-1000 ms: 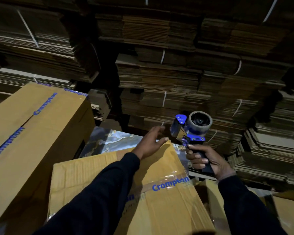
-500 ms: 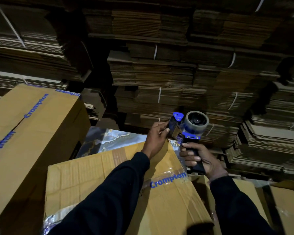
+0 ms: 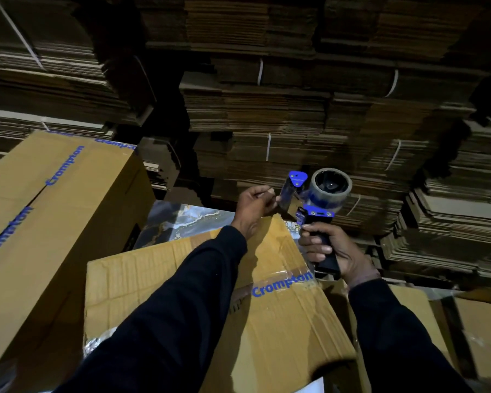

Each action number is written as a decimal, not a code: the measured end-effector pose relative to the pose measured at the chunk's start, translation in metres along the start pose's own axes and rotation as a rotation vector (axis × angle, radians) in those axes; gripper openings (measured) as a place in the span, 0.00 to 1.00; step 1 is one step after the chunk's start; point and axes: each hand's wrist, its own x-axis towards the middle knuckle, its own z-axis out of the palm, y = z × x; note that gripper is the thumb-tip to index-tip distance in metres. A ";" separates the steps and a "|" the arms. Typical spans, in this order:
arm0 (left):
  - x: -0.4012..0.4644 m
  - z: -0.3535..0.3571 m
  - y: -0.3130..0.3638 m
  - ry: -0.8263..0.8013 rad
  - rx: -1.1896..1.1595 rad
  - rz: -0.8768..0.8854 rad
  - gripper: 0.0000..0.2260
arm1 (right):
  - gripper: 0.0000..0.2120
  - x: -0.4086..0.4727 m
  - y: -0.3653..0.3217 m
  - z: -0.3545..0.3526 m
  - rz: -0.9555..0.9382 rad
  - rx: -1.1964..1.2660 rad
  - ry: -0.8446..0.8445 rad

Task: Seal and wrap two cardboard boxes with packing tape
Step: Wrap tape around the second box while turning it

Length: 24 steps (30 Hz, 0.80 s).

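Wrapped round the black handle, the right hand (image 3: 333, 251) holds the blue tape dispenser with its clear roll (image 3: 315, 194) just past the creased cardboard box (image 3: 267, 316), while the left hand (image 3: 254, 207) pinches at its front (probably freeing the tape end).

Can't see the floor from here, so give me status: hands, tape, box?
Right hand grips tape dispenser handle. Left hand pinches the tape end at the dispenser's front, above the front box. Nothing blocking.

L grip (image 3: 254, 204) raised, fingers pinched – R grip (image 3: 333, 251) curled tight, arms fwd.
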 end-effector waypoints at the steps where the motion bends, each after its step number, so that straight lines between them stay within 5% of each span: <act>1: 0.003 0.000 0.001 -0.009 0.016 -0.028 0.04 | 0.12 -0.002 0.000 0.004 -0.005 -0.019 0.027; 6: 0.005 -0.003 0.009 -0.080 0.184 0.041 0.06 | 0.13 -0.009 0.001 0.013 -0.038 -0.165 0.183; 24: -0.010 -0.012 0.025 -0.267 0.117 0.009 0.07 | 0.06 -0.009 0.000 0.006 -0.063 -0.309 0.321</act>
